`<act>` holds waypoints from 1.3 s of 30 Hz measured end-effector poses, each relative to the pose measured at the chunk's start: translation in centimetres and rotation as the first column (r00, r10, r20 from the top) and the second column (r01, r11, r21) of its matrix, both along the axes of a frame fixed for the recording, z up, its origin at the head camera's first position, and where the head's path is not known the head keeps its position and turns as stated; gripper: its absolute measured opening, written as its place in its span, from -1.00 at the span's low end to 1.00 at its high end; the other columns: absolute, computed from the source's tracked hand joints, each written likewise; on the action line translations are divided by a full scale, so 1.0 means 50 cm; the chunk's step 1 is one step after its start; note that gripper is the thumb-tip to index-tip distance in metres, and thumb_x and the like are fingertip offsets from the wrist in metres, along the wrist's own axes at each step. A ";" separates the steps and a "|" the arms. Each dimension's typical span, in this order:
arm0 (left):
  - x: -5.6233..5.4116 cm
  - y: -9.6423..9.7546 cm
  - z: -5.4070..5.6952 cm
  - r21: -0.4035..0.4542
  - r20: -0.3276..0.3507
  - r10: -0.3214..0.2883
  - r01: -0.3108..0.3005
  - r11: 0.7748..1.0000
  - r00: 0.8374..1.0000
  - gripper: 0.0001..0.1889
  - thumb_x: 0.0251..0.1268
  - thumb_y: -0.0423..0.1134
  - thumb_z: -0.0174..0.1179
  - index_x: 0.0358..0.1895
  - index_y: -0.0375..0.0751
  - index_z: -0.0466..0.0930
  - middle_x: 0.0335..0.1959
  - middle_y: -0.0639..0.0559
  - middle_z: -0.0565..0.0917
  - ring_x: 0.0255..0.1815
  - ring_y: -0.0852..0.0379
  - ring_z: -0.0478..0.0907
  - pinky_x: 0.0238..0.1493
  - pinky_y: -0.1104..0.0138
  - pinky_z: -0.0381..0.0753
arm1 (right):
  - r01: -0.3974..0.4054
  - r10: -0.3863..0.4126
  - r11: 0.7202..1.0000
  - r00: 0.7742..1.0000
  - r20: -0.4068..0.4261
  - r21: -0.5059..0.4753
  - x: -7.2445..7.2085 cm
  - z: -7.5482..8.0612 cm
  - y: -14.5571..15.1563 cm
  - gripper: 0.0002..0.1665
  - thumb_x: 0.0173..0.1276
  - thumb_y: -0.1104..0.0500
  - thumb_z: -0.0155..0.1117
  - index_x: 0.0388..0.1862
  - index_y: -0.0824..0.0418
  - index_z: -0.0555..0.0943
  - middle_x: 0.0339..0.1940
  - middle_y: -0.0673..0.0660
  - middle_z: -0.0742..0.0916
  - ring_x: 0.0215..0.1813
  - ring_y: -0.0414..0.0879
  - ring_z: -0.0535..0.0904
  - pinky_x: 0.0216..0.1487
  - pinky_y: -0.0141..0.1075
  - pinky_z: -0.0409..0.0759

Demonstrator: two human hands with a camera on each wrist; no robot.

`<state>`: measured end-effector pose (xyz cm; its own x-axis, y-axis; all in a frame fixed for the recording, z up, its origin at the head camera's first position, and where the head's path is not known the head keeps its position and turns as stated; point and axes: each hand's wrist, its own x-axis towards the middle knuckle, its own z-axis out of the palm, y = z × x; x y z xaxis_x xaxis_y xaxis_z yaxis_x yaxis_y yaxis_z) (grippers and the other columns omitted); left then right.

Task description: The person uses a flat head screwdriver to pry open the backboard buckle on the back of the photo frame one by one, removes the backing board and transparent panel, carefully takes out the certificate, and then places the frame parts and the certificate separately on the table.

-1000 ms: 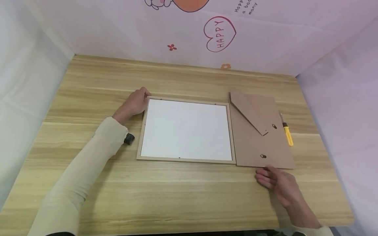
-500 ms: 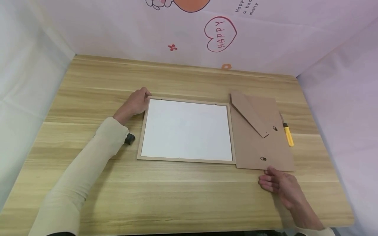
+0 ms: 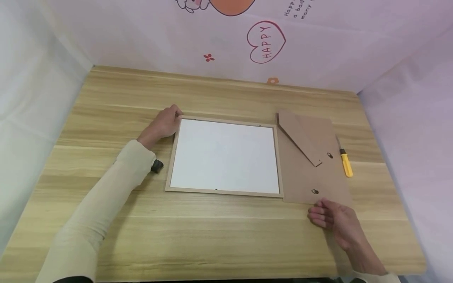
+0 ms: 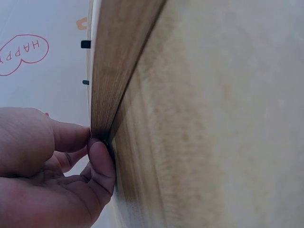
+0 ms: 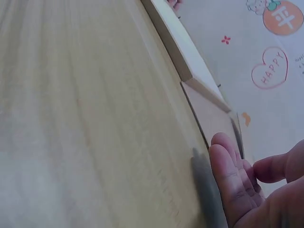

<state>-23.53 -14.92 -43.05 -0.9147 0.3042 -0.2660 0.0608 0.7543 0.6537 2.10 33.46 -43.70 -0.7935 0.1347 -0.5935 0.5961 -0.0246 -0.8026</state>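
A wooden picture frame (image 3: 226,192) lies flat on the table, with a white panel (image 3: 225,157) inside its rim. At the frame's far left corner my left hand (image 3: 165,122) pinches the rim between thumb and finger, as the left wrist view shows. Right beside the frame lies a brown backing board (image 3: 301,181) with a folded stand leg (image 3: 301,139) and two small metal hangers. My right hand (image 3: 341,222) is at the board's near edge, its fingers loosely extended and the thumb apart from them. Whether its fingertips touch the board is hard to tell.
A screwdriver with a yellow handle (image 3: 347,165) lies along the board's right side. Small dark tabs (image 4: 85,44) stick up from the frame's rim. White cloth walls with printed drawings enclose the wooden table (image 3: 212,239) at the back and sides.
The backing board has shifted slightly toward me, and its near edge now lies flat against the table. My right hand has moved only a little; the left hand and frame have stayed put.
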 end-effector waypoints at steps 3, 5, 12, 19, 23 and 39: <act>0.000 0.001 0.001 -0.001 0.000 -0.005 0.005 1.000 1.000 -0.65 0.59 -0.30 -0.28 0.25 -0.46 0.24 0.20 -0.42 0.40 0.26 -0.30 0.36 0.30 -0.07 0.39 | -0.028 0.029 0.999 0.999 -0.041 0.016 -0.011 0.008 -0.014 -0.66 0.59 0.02 -0.02 -0.21 0.18 0.62 -0.35 0.02 0.80 -0.26 -0.14 0.76 -0.12 -0.25 0.73; 0.000 0.000 0.001 -0.003 -0.002 -0.007 0.007 1.000 1.000 -0.65 0.59 -0.30 -0.28 0.25 -0.46 0.24 0.20 -0.42 0.40 0.25 -0.29 0.37 0.29 -0.07 0.39 | -0.043 0.045 0.998 0.997 -0.055 0.036 -0.022 0.016 -0.028 -0.66 0.59 0.03 -0.04 -0.18 0.20 0.61 -0.35 0.01 0.80 -0.28 -0.16 0.76 -0.14 -0.27 0.73; 0.003 -0.004 -0.004 -0.019 -0.014 -0.024 0.023 1.000 1.000 -0.65 0.59 -0.30 -0.27 0.25 -0.44 0.25 0.15 -0.40 0.43 0.18 -0.27 0.40 0.22 -0.05 0.44 | -0.189 0.295 0.920 0.911 -0.288 0.344 -0.059 0.039 -0.099 -0.71 0.53 0.15 0.10 -0.08 0.38 0.60 -0.30 0.03 0.80 -0.28 -0.25 0.73 -0.22 -0.34 0.72; 0.010 -0.005 -0.009 -0.025 -0.041 -0.013 0.012 1.000 0.999 -0.66 0.59 -0.31 -0.25 0.25 -0.44 0.26 0.13 -0.40 0.46 0.17 -0.26 0.41 0.20 -0.02 0.45 | -0.124 0.841 0.371 0.465 -0.276 0.921 -0.129 0.019 -0.144 -0.44 0.20 0.22 0.44 0.21 0.19 0.57 0.26 0.17 0.62 0.31 0.04 0.49 0.31 -0.15 0.45; 0.014 -0.005 -0.007 -0.028 -0.038 -0.001 0.000 1.000 0.999 -0.66 0.59 -0.32 -0.25 0.24 -0.45 0.27 0.13 -0.39 0.48 0.16 -0.24 0.43 0.20 -0.02 0.46 | -0.179 0.911 0.252 0.375 -0.171 0.951 -0.164 0.007 -0.152 -0.19 0.17 0.09 0.46 0.39 0.22 0.42 0.48 0.24 0.39 0.50 0.19 0.24 0.44 0.08 0.25; 0.019 -0.007 -0.011 -0.026 -0.042 -0.032 0.031 0.999 0.999 -0.67 0.59 -0.34 -0.26 0.24 -0.47 0.25 0.15 -0.42 0.45 0.21 -0.29 0.38 0.25 -0.06 0.40 | -0.423 0.937 0.126 0.347 0.032 0.897 -0.197 -0.002 -0.150 0.14 0.17 -0.28 0.39 0.56 0.21 0.15 0.62 0.21 0.15 0.63 0.17 -0.05 0.57 0.05 0.02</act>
